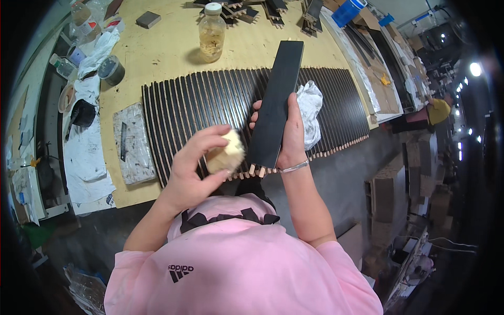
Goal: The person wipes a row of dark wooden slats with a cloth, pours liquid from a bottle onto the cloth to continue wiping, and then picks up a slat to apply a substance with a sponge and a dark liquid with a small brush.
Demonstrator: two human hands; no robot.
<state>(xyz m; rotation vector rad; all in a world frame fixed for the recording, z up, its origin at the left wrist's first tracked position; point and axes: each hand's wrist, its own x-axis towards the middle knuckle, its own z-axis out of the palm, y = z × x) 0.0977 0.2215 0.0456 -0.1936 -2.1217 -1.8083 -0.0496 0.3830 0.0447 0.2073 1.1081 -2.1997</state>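
Observation:
My right hand grips a flat black board with light wooden dowels sticking out of its near end. The board is held tilted above the table, its far end pointing away from me. In my left hand is a pale yellow sponge, slightly blurred, a little left of the board and apart from it. Beneath both hands lies a long row of black slats packed side by side, with dowel ends showing along the near edge. A crumpled white cloth rests on the row, right of my right hand.
A lidded clear bottle stands beyond the row on the yellowish tabletop. More dark pieces lie piled at the far edge. To the left are a stained slab, a dark cup and a black scoop-like container.

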